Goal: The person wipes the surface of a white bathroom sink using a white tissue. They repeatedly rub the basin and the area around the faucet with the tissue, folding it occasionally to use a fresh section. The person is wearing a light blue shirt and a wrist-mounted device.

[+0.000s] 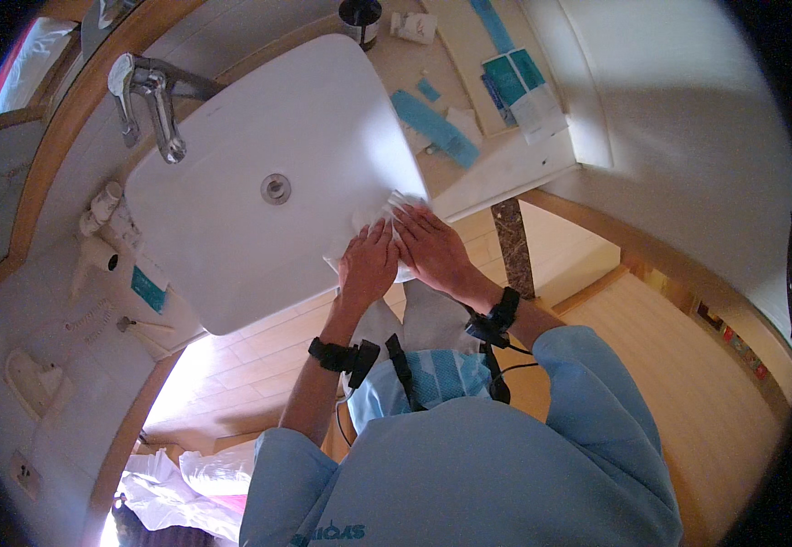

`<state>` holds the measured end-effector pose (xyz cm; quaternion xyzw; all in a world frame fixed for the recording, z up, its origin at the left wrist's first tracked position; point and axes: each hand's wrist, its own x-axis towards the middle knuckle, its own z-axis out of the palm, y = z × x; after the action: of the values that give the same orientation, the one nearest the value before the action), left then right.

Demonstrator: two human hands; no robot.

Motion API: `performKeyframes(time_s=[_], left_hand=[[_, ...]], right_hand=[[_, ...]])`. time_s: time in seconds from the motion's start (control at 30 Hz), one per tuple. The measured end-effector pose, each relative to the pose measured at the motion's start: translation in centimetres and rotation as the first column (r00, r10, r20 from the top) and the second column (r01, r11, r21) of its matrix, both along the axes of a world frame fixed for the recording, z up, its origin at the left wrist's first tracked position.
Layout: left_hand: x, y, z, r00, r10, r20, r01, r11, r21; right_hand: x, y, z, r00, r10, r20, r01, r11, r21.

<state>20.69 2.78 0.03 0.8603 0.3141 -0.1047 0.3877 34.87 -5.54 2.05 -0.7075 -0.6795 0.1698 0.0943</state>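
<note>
Both my hands are at the near right corner of a white rectangular washbasin (232, 225). Under my fingers lies a thin white cloth or tissue (399, 198), crumpled, with part of it over the basin's rim. My left hand (369, 265) presses on it with the fingers close together. Beside it my right hand (433, 247) rests on the same cloth, its fingers pointing towards the basin. The two hands touch or nearly touch. The palms are hidden from above. A round metal drain (276, 189) sits in the basin's floor.
A chrome mixer tap (160, 102) stands at the back left. Blue strips (433, 126), a teal-and-white packet (522, 89), a white cup (413, 27) and a dark container (360, 20) lie on the right counter. A white hair dryer (99, 253) and small handled items (143, 325) are at left.
</note>
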Motion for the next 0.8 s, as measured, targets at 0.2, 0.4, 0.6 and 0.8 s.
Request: performKeyframes(time_s=[0.2,0.4,0.6,0.8], left_hand=[[1.0,-0.6,-0.8,1.0,-0.013,-0.017,0.014,0.999,0.032],[2.2,-0.5,0.3,0.993,0.11,-0.03,-0.111,0.993,-0.037],[3.7,0.6,0.8,0.936,0.33,-0.118,-0.351,0.875,-0.334],[4.2,0.0,-0.7,0.894,0.448,0.037,-0.398,0.827,-0.396]], right_hand=[[1.2,0.1,0.1,0.998,0.05,0.037,-0.05,0.999,-0.012],[2.1,0.9,0.7,0.993,0.073,0.098,-0.078,0.996,0.044],[2.5,1.3,0.7,0.996,0.01,0.087,-0.01,1.0,-0.001],[2.7,1.1,-0.7,0.992,-0.103,-0.07,0.11,0.989,0.101]])
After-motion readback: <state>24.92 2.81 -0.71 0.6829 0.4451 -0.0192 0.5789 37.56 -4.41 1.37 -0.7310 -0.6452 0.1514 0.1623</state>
